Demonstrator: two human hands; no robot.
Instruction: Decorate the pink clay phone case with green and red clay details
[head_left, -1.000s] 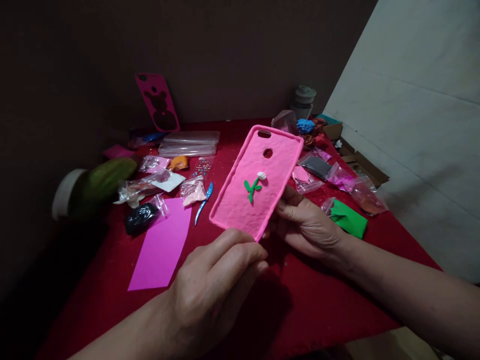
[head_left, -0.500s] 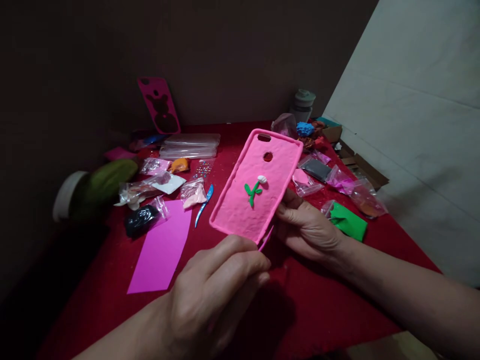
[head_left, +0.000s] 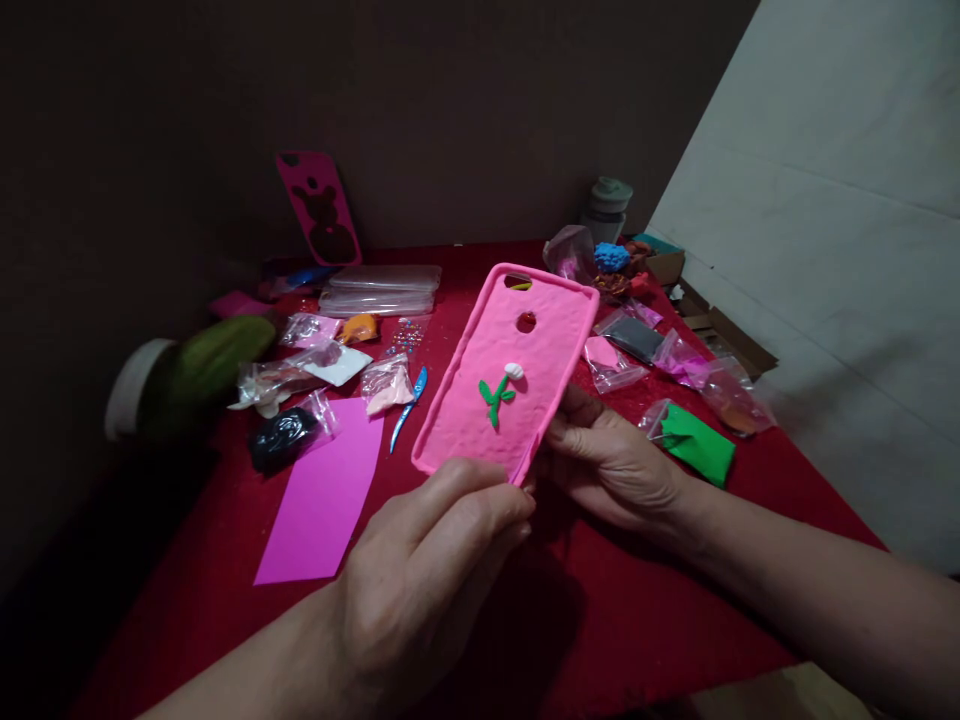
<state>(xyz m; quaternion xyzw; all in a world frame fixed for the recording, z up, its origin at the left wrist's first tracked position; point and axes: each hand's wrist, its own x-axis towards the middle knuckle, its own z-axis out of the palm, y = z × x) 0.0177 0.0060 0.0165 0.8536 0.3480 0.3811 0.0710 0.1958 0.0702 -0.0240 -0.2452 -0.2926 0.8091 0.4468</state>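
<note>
Raised above the red table is a phone case (head_left: 465, 400) covered in pink clay with a raised rim. Green clay leaves and a stem (head_left: 495, 395) topped by a small white clay piece (head_left: 514, 371) lie on its back. My right hand (head_left: 611, 455) grips the case's right edge, thumb in front, other fingers behind. At the bottom edge, my left hand (head_left: 442, 560) is closed around the lower right corner; its fingertips are partly hidden. The case leans with its top away from me.
Purple paper (head_left: 322, 500), a blue clay tool (head_left: 409, 410), bagged black clay (head_left: 285, 438) and clear cases (head_left: 382, 290) lie left. Green clay (head_left: 697, 445) and other bags lie right. A pink bear-pattern case (head_left: 319, 210) leans on the wall; a bottle (head_left: 606, 210) stands behind.
The case has shifted slightly left and tilted a little. A thin purple strip seen hanging by its lower right corner now lies against the edge. Both hands keep their hold.
</note>
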